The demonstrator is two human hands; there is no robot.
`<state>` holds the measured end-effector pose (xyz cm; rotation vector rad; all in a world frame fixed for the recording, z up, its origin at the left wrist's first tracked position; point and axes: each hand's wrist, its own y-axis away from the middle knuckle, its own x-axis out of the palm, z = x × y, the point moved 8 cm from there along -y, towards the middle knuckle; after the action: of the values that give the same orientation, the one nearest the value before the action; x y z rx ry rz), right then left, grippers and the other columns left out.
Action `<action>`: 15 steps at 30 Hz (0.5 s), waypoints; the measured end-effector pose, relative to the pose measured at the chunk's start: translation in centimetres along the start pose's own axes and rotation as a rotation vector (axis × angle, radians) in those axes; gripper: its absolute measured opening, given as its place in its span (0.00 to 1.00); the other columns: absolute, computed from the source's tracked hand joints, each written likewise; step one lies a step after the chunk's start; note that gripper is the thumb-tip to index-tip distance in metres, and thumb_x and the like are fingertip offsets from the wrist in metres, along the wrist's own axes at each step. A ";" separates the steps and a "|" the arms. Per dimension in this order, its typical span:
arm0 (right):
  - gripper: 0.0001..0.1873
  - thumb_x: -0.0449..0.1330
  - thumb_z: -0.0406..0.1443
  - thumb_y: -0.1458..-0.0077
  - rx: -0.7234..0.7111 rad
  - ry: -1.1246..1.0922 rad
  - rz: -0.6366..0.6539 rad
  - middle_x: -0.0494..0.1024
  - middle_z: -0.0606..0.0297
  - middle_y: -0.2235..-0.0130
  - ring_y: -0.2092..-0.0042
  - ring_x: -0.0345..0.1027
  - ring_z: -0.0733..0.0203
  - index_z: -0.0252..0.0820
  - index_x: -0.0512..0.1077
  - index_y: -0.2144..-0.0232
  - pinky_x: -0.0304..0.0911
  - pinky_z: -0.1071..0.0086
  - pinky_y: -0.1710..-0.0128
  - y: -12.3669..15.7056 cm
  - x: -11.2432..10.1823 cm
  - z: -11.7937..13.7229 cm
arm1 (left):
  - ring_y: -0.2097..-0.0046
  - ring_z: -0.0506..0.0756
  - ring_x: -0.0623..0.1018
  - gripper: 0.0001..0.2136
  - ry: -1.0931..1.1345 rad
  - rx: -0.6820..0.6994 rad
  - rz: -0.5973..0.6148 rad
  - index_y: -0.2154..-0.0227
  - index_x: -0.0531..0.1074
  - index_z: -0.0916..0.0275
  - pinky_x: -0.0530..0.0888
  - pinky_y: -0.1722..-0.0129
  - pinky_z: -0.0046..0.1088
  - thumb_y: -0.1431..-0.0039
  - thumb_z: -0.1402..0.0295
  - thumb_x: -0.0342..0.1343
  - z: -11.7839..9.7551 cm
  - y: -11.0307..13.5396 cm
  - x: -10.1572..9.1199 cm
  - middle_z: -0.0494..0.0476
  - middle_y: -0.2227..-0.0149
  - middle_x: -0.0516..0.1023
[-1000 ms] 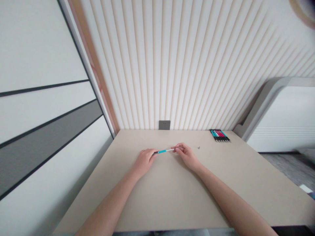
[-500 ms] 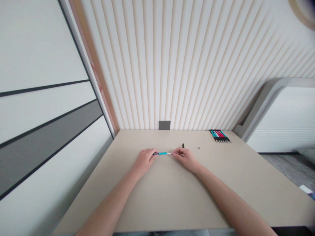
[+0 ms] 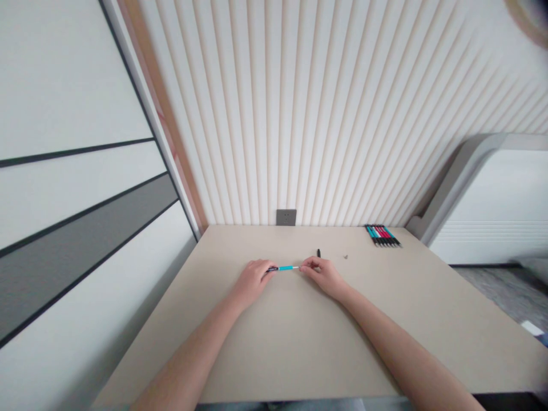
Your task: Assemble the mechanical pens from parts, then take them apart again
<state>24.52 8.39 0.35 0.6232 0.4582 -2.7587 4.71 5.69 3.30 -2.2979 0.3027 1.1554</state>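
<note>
**A Pen (image 3: 285,268) Was Kept Level Between Left Hand (image 3: 253,277) and Right Hand (image 3: 323,275)**

The pen was near the middle of the pale table (image 3: 274,342), running from one hand to the other. Its black end was at the left, the blue section in the middle, and the thin white part pointed to the right hand. The left hand had its fingers closed around the black end, with the thumb on the near side.

The fingers of the right hand were bent, and the tips of thumb and forefinger were brought close together at the white end — but they were too small for me to tell whether they gripped it. It was also not possible to tell if the pen touched the table.

A small black piece (image 3: 318,252) was on the table just beyond the right hand, and a tiny grey piece (image 3: 346,257) was farther to the right. Near the far right corner, a row of pens (image 3: 383,236) lay side by side, with blue, white and red bodies and black ends. Behind the table, a dark socket (image 3: 286,217) was set low in the ribbed wall (image 3: 265,114).
</note>
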 end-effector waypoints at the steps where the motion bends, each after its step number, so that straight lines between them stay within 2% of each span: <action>1: 0.14 0.59 0.45 0.43 0.004 0.004 0.001 0.76 0.65 0.70 0.68 0.67 0.62 0.40 0.75 0.67 0.61 0.70 0.68 0.0 0.0 0.0 | 0.56 0.56 0.77 0.06 0.003 0.002 -0.001 0.58 0.73 0.58 0.69 0.54 0.33 0.36 0.69 0.53 0.0 0.0 0.0 0.53 0.59 0.80; 8: 0.16 0.57 0.45 0.42 0.013 0.052 0.024 0.76 0.65 0.72 0.70 0.64 0.63 0.40 0.77 0.69 0.57 0.71 0.71 0.0 0.2 -0.8 | 0.58 0.55 0.77 0.05 -0.010 0.037 0.038 0.60 0.73 0.57 0.68 0.55 0.33 0.36 0.69 0.54 -0.4 0.1 0.3 0.52 0.60 0.80; 13: 0.18 0.55 0.46 0.40 -0.003 0.123 0.050 0.75 0.66 0.74 0.73 0.62 0.64 0.40 0.77 0.69 0.55 0.72 0.73 0.1 0.5 -0.5 | 0.58 0.56 0.77 0.06 -0.049 0.008 0.001 0.59 0.73 0.57 0.68 0.55 0.33 0.37 0.71 0.54 0.1 0.0 0.2 0.52 0.60 0.80; 15: 0.19 0.53 0.46 0.38 -0.038 0.170 0.018 0.76 0.66 0.73 0.72 0.62 0.64 0.40 0.77 0.69 0.55 0.71 0.73 0.0 0.2 0.0 | 0.58 0.56 0.77 0.05 -0.076 -0.018 -0.012 0.60 0.72 0.58 0.69 0.56 0.33 0.37 0.71 0.53 0.4 0.0 0.1 0.53 0.61 0.79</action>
<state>24.28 8.35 0.28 0.8521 0.5379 -2.6851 4.51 5.94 3.04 -2.2614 0.2508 1.2413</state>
